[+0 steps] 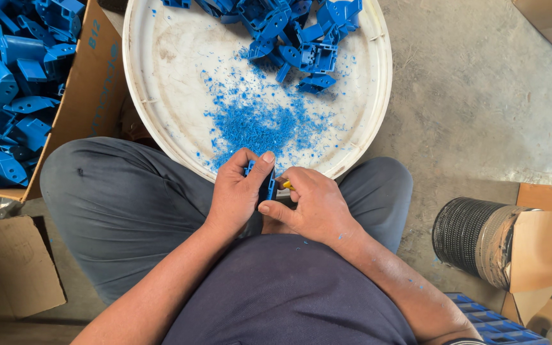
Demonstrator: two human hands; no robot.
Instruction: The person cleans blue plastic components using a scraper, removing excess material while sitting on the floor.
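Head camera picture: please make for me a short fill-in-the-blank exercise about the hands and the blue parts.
1. The left hand holds a plastic part of ____ colour.
2. The shavings lie in a round ____ tray.
3. The right hand grips a tool with a ____ handle.
4. More blue parts fill a cardboard ____ on the left.

Missing words: blue; white; yellow; box

Bare grey concrete floor (480, 96) lies in daylight. Brown cardboard boxes (7, 268) stand about, and a dark mesh roll (464, 233) rests nearby.
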